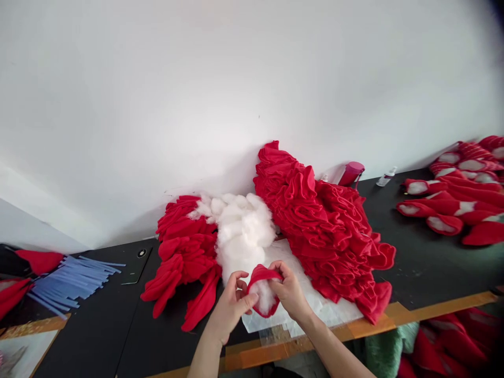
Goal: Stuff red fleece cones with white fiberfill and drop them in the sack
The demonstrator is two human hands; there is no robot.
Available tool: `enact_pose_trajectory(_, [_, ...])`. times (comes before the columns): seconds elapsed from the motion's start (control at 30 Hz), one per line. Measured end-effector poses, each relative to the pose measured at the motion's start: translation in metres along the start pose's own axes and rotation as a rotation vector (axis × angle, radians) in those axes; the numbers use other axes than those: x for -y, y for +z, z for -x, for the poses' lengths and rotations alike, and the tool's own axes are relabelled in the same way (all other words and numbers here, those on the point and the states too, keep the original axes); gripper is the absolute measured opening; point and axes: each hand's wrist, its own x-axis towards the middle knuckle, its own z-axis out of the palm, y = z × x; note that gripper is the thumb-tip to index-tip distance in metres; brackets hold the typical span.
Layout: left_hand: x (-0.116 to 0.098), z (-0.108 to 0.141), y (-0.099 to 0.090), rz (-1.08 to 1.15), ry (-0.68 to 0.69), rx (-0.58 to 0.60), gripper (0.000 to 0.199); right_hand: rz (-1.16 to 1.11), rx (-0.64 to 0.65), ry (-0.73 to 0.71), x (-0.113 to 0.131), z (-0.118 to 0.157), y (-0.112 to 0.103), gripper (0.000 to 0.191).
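Observation:
Between my hands is a red fabric pouch [263, 310], its mouth facing me and white fluffy stuffing showing inside. My left hand [232, 307] grips the left rim, thumb at the opening. My right hand [289, 291] holds the upper right rim, its fingertips partly hidden at the mouth. Just behind the pouch rises a heap of white fiber stuffing [244, 231]. Red fabric pieces [185, 241] lie stacked to its left. A taller pile of folded red fabric pieces [323, 226] stands to its right, partly on a clear plastic sheet [275, 257].
Blue strips [74, 281] and a dark phone [136, 266] lie at left on the black table [98, 320]. A pink cup [352, 173] and small bottle [386, 177] stand near the wall. Stuffed red pieces [444, 205] lie at right. Brown tape [252, 357] lines the front edge.

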Motion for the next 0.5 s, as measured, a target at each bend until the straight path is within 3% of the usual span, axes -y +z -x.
enact_pose_trajectory(0.03, [-0.001, -0.002, -0.001, -0.047, 0.014, -0.015, 0.036, -0.008, 0.021, 0.0, 0.001, 0.001, 0.001, 0.019])
enact_pose_trajectory(0.1, [0.001, -0.008, -0.002, -0.203, 0.055, -0.165, 0.015, -0.026, 0.078, -0.007, 0.003, 0.003, 0.006, 0.02])
enact_pose_trajectory(0.17, [0.007, -0.013, 0.0, -0.324, 0.084, -0.334, 0.014, -0.021, 0.108, -0.017, 0.002, 0.004, 0.009, 0.022])
enact_pose_trajectory(0.23, [0.014, -0.015, 0.003, -0.348, 0.078, -0.404, 0.017, 0.022, 0.076, -0.028, 0.001, 0.002, 0.008, 0.021])
enact_pose_trajectory(0.33, [0.016, -0.011, 0.009, -0.248, 0.044, -0.316, 0.017, 0.063, -0.007, -0.022, -0.001, -0.003, 0.005, 0.021])
enact_pose_trajectory(0.4, [0.012, -0.008, 0.011, -0.149, 0.049, -0.223, 0.031, 0.048, -0.01, -0.019, 0.0, -0.005, 0.005, 0.022])
enact_pose_trajectory(0.5, [0.007, -0.009, 0.012, -0.262, 0.094, -0.309, 0.026, 0.017, 0.045, -0.031, 0.001, -0.006, 0.01, 0.023])
